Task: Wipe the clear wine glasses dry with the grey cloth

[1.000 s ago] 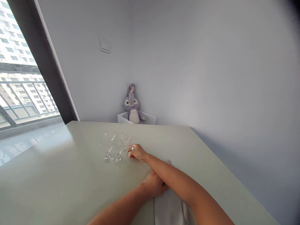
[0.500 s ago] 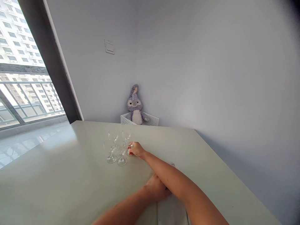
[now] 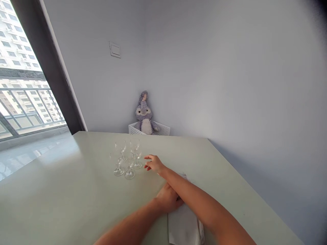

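Several clear stemmed wine glasses (image 3: 129, 174) stand upright in a tight cluster on the pale table (image 3: 63, 197). My right hand (image 3: 154, 164) is just right of the cluster, fingers apart, holding nothing; a small gap separates it from the nearest glass (image 3: 137, 164). My left hand (image 3: 168, 198) rests at the upper part of a light grey, flat, folded piece (image 3: 182, 224) that looks like cloth. The right forearm crosses over the left hand and hides most of its fingers, so its grip cannot be made out.
Behind the table's far edge, a purple plush toy (image 3: 146, 117) sits in a white perforated basket (image 3: 162, 129) in the wall corner. A light switch (image 3: 114, 50) is on the wall. At left, a dark frame (image 3: 48, 68) borders a glazed balcony with a railing (image 3: 33, 90).
My right hand has let go of the rightmost glass and moved slightly right, its fingers opening. The left hand stays at the grey folded piece. The view has shifted a little.
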`<state>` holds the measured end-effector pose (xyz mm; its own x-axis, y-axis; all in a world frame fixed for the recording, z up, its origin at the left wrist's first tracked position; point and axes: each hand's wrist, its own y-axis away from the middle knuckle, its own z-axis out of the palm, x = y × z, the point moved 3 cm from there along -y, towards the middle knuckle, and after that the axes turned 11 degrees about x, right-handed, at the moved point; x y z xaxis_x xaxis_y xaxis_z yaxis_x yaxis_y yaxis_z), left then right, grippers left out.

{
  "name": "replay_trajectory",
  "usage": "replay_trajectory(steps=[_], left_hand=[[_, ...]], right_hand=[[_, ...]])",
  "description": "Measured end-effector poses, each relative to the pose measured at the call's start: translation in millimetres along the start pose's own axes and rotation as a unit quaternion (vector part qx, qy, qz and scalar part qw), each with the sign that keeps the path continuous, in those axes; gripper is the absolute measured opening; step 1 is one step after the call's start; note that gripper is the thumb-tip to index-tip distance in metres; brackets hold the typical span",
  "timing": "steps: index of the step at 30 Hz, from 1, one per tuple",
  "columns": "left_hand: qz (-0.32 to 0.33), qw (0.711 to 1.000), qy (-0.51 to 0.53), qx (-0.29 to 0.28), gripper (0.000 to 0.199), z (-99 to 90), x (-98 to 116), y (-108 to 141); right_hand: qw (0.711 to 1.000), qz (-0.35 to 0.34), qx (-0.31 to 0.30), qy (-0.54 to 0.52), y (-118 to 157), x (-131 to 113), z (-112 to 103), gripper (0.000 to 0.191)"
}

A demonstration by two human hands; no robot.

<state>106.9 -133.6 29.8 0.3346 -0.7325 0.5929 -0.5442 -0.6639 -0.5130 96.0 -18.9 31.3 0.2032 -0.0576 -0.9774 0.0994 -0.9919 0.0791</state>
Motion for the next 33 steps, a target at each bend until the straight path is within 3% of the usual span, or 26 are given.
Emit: replay_trajectory(steps=[3, 6, 9, 11, 14, 16, 17, 20, 24, 33], left_hand=[[0.028, 1.000, 0.003, -0.013, 0.030, 6.0, -7, 0], [0.005, 1.000, 0.021, 0.006, 0.024, 10.0, -15, 0], [-0.081, 0.990, 0.068, 0.090, 0.024, 7.8, -26, -1], [-0.161, 0.968, 0.103, 0.164, 0.026, 2.8, -36, -2], [-0.296, 0.905, 0.160, 0.260, 0.026, -9.8, -58, -7], [-0.377, 0.851, 0.210, 0.300, 0.032, -21.1, -76, -17], [-0.391, 0.840, 0.216, 0.308, 0.038, -28.1, -84, -24], [-0.424, 0.816, 0.224, 0.322, 0.054, -50.1, -108, -46], [-0.453, 0.786, 0.241, 0.346, 0.061, -72.9, -133, -59], [-0.445, 0.735, 0.283, 0.427, 0.070, -84.7, -159, -37]], right_hand=[[0.998, -0.029, 0.057, 0.007, 24, 3, -36, 0.029], [0.990, -0.058, 0.123, 0.027, 54, 13, -72, 0.023], [0.975, -0.095, 0.198, 0.022, 79, 28, -96, 0.022], [0.956, -0.141, 0.257, 0.029, 89, 37, -105, 0.021], [0.936, -0.171, 0.300, 0.061, 94, 50, -109, 0.021], [0.939, -0.155, 0.295, 0.079, 92, 57, -108, 0.021], [0.942, -0.146, 0.289, 0.089, 91, 59, -107, 0.022], [0.947, -0.146, 0.258, 0.125, 88, 63, -104, 0.023], [0.948, -0.147, 0.243, 0.144, 88, 64, -103, 0.025], [0.949, -0.142, 0.233, 0.159, 88, 63, -104, 0.025]])
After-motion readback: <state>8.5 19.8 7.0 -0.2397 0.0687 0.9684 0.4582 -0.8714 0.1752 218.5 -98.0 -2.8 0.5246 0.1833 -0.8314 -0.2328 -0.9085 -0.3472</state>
